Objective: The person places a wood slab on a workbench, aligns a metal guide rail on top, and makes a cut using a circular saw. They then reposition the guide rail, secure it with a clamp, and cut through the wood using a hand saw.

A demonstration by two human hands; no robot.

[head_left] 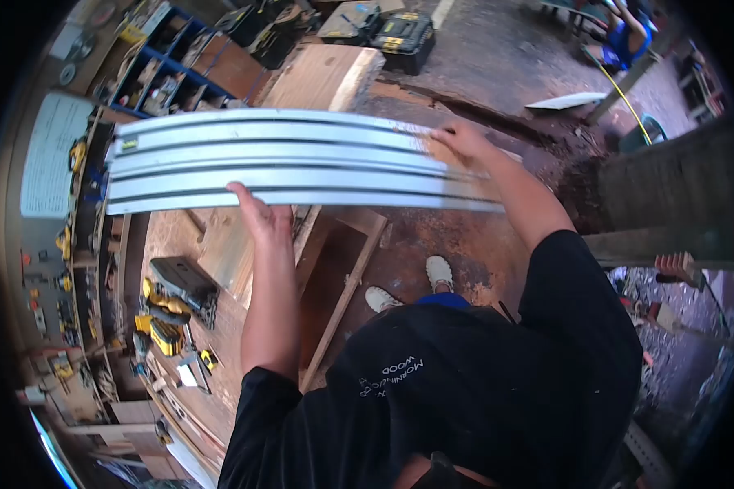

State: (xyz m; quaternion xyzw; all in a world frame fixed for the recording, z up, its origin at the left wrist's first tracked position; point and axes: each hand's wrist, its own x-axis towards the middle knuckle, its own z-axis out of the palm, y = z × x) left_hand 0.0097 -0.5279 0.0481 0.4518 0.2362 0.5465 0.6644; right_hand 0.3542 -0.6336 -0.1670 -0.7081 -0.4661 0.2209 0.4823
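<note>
A long silver metal rail (302, 155) with dark lengthwise grooves spans the view from the left to the right of centre, above a wooden workbench. My left hand (261, 216) holds its near edge, the thumb on top and the other fingers partly hidden beneath. My right hand (462, 140) grips the far edge near the right end, with fingers bent over it. Beneath and behind the rail lies a thick wooden slab (322, 77). The rail's right end passes beside my right forearm.
A yellow and black power tool (165, 334) rests on the bench at the lower left. Blue shelving (151, 57) and toolboxes (405, 39) are at the back. Wall tools hang at the left. A person in blue (625, 41) is at the far right. A wooden post (661, 191) stands right.
</note>
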